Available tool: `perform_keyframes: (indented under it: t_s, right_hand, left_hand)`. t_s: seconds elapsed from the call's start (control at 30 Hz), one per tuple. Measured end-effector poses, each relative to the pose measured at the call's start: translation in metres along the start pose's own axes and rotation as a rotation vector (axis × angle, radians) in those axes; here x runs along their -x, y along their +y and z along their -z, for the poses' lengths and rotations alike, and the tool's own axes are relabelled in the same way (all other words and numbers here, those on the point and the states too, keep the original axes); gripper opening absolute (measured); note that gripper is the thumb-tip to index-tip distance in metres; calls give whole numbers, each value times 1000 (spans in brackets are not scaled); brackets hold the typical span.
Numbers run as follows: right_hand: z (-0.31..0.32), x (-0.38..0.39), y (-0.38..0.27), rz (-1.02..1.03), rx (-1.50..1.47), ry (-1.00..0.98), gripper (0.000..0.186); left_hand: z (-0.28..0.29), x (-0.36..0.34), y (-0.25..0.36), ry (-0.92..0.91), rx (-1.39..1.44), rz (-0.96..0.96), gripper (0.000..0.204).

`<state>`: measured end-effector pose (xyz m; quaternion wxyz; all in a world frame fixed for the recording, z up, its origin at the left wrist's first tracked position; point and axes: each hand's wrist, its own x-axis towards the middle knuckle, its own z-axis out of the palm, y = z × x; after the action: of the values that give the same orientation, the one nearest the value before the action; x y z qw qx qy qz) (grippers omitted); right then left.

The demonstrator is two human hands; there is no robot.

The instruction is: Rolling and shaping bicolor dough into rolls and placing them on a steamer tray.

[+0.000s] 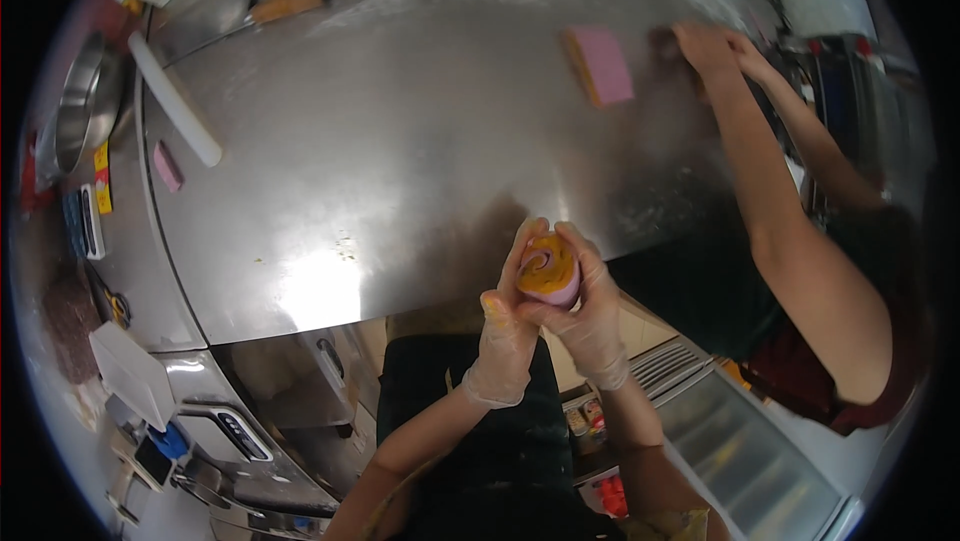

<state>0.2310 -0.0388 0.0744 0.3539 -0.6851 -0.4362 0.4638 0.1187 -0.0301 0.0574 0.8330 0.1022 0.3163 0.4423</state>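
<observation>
- Right at the near edge of the bench [400, 161], a rolled piece of pink and orange dough [548, 272] is being cupped, its spiral end turned up to view; whether it is lifted clear of the edge cannot be told.
- It is held from the left by the left hand [502, 329] and from the right by the right hand [592, 315], both in clear gloves, fingers curled and closed around its sides.
- Soft and fairly light, it would be judged: easily dented, and likely to be squashed oval or unwound under a hard squeeze.
- Tackiness is to be expected at the orange face, with yellow smears seen on the left glove.
- The best hold is offered by the smooth pink outer wall, pressed evenly from both sides, with the layered end left untouched.
- Farther up the bench, a pink-topped slab [600, 65] is left lying near a co-worker's hands [712, 49], whose own hold is too blurred to be made out.
</observation>
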Motion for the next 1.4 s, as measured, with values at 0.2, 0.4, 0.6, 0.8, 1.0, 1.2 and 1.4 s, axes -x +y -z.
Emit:
perform_keyframes:
  t_s: [0.2, 0.4, 0.6, 0.8, 1.0, 1.2, 1.4]
  right_hand:
    - [45, 109, 32, -8, 212, 219, 92]
    - [133, 265, 105, -295, 16, 400, 84]
    - [253, 404, 167, -368, -751, 841, 76]
    - [331, 431, 212, -212, -783, 1188, 71]
    - [400, 405, 286, -300, -840, 1244, 64]
    - [521, 351, 346, -353, -873, 1212, 60]
    - [637, 272, 402, -419, -958, 1175, 59]
  left_hand:
    - [-17, 66, -84, -116, -58, 204, 102]
    - [-44, 146, -231, -221, -126, 519, 87]
    - [-134, 193, -371, -495, -276, 866, 64]
    - [-215, 206, -442, -541, -556, 737, 51]
    - [-262, 148, -541, -366, -854, 788, 51]
    - [-332, 62, -646, -340, -983, 746, 47]
    - [-391, -41, -741, -298, -1075, 670, 44]
